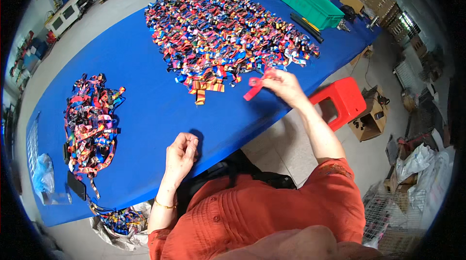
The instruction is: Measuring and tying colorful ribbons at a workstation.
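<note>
My right hand is closed in a pinch on a red-pink fabric strap, whose end hangs over the blue table near the big pile's front edge. Nearer to me, my left hand is curled closed above the table's near edge; whatever it may hold is hidden by the fingers. A wide pile of many-coloured straps covers the table's far middle. At its front lie a few yellow-and-red striped straps. On the left is a smaller heap of printed straps.
A green crate and dark rods are at the table's far right. A red stool and an open cardboard box stand on the right floor. At left lies a blue plastic bag, with a strap-filled sack below.
</note>
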`<act>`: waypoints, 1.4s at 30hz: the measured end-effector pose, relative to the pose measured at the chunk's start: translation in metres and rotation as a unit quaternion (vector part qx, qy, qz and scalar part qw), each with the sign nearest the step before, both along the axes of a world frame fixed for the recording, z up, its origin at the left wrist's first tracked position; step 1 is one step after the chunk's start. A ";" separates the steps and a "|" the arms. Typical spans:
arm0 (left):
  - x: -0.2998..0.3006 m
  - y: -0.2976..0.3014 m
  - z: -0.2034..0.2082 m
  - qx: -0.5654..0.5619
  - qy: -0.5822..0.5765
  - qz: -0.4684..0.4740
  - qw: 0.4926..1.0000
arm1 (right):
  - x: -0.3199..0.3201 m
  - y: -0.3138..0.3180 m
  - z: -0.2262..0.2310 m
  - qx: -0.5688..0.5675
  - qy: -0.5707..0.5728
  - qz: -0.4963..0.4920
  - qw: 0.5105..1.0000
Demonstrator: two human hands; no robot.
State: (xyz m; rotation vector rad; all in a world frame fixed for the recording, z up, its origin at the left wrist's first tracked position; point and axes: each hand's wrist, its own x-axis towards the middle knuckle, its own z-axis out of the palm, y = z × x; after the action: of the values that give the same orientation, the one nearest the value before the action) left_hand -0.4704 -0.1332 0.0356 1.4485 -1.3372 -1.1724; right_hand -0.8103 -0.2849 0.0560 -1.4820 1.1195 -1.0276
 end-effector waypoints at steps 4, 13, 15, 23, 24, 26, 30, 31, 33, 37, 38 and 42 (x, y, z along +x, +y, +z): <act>0.000 -0.003 -0.007 -0.005 -0.033 -0.011 0.999 | -0.061 -0.010 0.015 0.063 0.067 -0.070 0.993; -0.001 -0.007 -0.018 0.031 0.014 0.019 0.999 | -0.150 -0.078 -0.046 -0.017 0.068 -0.192 0.979; -0.003 -0.007 -0.018 0.031 0.023 0.025 0.999 | -0.158 -0.087 -0.056 -0.020 0.097 -0.210 0.973; -0.003 -0.008 -0.019 0.021 -0.013 0.032 0.999 | -0.153 -0.107 -0.066 -0.077 0.230 -0.304 0.921; -0.003 -0.009 -0.019 0.022 -0.014 0.032 0.999 | -0.150 -0.108 -0.067 -0.074 0.256 -0.322 0.909; -0.003 -0.009 -0.019 0.028 -0.004 0.034 0.999 | -0.145 -0.110 -0.066 -0.067 0.307 -0.356 0.880; -0.005 -0.009 -0.017 0.035 0.008 0.038 0.999 | -0.132 -0.113 -0.064 -0.079 0.295 -0.403 0.863; -0.004 -0.009 -0.018 0.035 0.009 0.039 0.999 | -0.124 -0.111 -0.060 -0.079 0.302 -0.420 0.852; -0.003 -0.007 -0.018 0.033 0.010 0.038 0.999 | -0.120 -0.109 -0.059 -0.094 0.323 -0.424 0.841; -0.003 -0.002 -0.017 0.034 0.037 0.039 0.998 | -0.126 -0.107 -0.062 -0.151 0.368 -0.401 0.825; -0.002 -0.001 -0.017 0.031 0.058 0.039 0.997 | -0.129 -0.107 -0.064 -0.152 0.368 -0.401 0.825; 0.001 0.005 -0.014 0.032 0.070 0.041 0.996 | -0.130 -0.101 -0.068 -0.203 0.348 -0.398 0.824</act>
State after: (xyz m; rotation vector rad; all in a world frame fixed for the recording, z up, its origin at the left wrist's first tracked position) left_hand -0.4691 -0.1282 0.0219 1.4251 -1.1439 -1.2474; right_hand -0.9400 -0.3863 -0.0115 -1.8335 2.2932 -1.3748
